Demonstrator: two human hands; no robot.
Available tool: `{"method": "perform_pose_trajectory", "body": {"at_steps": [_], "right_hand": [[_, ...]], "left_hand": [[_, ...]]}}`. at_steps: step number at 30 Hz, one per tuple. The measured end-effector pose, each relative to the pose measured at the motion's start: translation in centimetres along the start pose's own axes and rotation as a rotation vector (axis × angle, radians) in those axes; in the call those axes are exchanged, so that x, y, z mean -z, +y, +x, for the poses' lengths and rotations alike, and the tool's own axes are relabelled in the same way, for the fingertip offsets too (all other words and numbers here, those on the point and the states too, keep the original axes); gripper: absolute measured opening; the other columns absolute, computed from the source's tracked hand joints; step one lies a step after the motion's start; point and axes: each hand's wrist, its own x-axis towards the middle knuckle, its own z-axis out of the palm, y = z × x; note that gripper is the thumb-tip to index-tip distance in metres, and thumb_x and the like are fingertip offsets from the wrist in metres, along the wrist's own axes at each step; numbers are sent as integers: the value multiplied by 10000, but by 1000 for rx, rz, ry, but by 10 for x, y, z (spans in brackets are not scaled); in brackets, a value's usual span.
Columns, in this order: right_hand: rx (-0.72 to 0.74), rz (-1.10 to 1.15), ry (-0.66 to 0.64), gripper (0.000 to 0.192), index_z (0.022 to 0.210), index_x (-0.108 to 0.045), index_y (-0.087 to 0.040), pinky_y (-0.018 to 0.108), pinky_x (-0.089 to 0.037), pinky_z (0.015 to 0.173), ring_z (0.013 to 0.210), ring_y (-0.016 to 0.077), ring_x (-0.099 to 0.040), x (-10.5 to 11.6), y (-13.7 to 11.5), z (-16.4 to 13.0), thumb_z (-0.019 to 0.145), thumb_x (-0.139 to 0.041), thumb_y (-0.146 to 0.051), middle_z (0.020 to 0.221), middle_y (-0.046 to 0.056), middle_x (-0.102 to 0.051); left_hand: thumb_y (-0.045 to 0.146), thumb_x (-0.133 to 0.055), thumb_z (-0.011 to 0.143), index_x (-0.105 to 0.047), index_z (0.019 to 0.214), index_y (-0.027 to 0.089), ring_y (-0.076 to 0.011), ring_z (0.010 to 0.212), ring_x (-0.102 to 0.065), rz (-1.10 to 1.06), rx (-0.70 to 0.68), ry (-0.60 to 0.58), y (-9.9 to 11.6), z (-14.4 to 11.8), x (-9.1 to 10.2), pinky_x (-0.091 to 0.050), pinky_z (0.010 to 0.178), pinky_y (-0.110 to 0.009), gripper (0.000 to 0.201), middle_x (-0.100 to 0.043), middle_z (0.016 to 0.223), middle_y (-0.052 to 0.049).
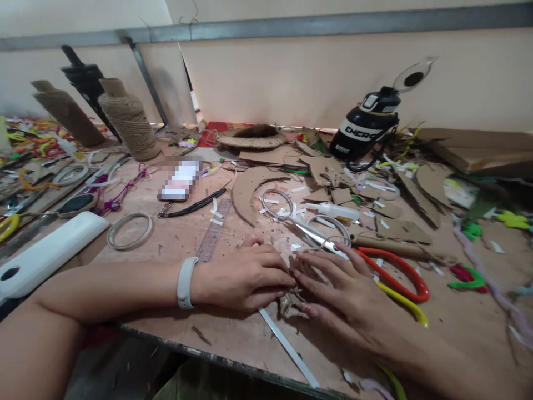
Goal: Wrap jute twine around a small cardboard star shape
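A small brown piece, twine or cardboard with a glossy surface (290,304), lies on the table between my hands; its exact kind is unclear. My left hand (252,275), with a grey band at the wrist, has its fingers closed together at the piece's upper left side, fingertips on it. My right hand (345,291) is spread over the right side, fingers stretched out and the thumb tip touching or nearly touching the piece. A white paper strip (287,347) runs from under the left fingers toward the table edge. Scissors with orange handles (400,275) lie partly under the right hand.
Beyond my hands lie a clear ruler (214,230), tape rolls (130,231), a glue bottle (333,211) and a curved cardboard piece (245,194). Farther back stand a black bottle (362,130) and a twine spool (127,122). A phone (179,180) and cardboard scraps are scattered around.
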Motion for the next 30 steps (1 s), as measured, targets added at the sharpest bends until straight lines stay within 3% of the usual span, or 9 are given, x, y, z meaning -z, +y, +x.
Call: {"method": "perform_pose_trajectory", "body": {"at_steps": [2, 4, 7, 11, 16, 22, 25, 30], "right_hand": [[-62, 44, 49, 348, 1330, -574, -250, 533, -308, 1115, 1227, 261, -569, 6, 7, 0, 994, -500, -302, 1317, 111, -637], [-91, 68, 137, 270, 1216, -635, -279, 543, -304, 1112, 1146, 247, -611, 10, 12, 1, 972, -525, -239, 1212, 86, -683], [-78, 144, 66, 274, 1164, -659, -277, 545, -336, 1091, 1075, 239, -628, 13, 13, 3, 933, -540, -192, 1162, 80, -694], [-40, 181, 25, 403, 1227, -631, -249, 548, -346, 1088, 1102, 246, -609, 10, 12, 6, 853, -541, -128, 1200, 88, -677], [-42, 146, 88, 325, 1198, -633, -230, 518, -379, 1064, 1069, 229, -617, -1, 17, 6, 902, -533, -141, 1156, 91, -691], [-38, 218, 112, 374, 1282, -593, -215, 493, -416, 1035, 1147, 259, -580, -2, 13, 6, 910, -557, -224, 1226, 117, -653], [-50, 206, 89, 431, 1320, -564, -196, 508, -405, 1047, 1151, 273, -579, -2, 6, 8, 907, -614, -311, 1232, 134, -646], [-26, 197, 65, 347, 1271, -599, -214, 492, -408, 1032, 1121, 251, -602, -6, 5, 10, 927, -589, -257, 1204, 111, -670]], "left_hand": [[257, -536, 958, -599, 1168, 161, -193, 976, -624, -33, 33, 1, 0, -1, -1, -346, 929, -367, 239, -712, 1039, -78], [262, -546, 950, -565, 1190, 158, -198, 983, -627, -55, 53, -9, 0, -2, -2, -347, 936, -375, 262, -705, 1030, -75], [270, -540, 941, -543, 1191, 163, -208, 990, -631, -72, 71, 7, 0, -3, -2, -360, 945, -392, 271, -698, 1053, -81], [279, -556, 908, -522, 1200, 156, -217, 1002, -622, -123, 71, 119, 1, -4, -2, -435, 923, -379, 318, -682, 1082, -107], [223, -584, 849, -543, 1150, 129, -194, 926, -634, -209, 84, 199, 2, -3, -2, -526, 821, -319, 317, -667, 1023, -116], [256, -632, 815, -561, 1179, 148, -226, 982, -654, -177, 101, 179, 2, -2, 0, -522, 923, -402, 387, -702, 1043, -108], [202, -603, 822, -558, 1181, 145, -192, 933, -662, -305, 116, 215, 1, -3, -3, -562, 843, -336, 366, -692, 1038, -108], [145, -548, 851, -563, 1127, 128, -125, 776, -663, -473, 220, 249, -3, -2, -8, -572, 661, -231, 278, -655, 1008, -97]]}}
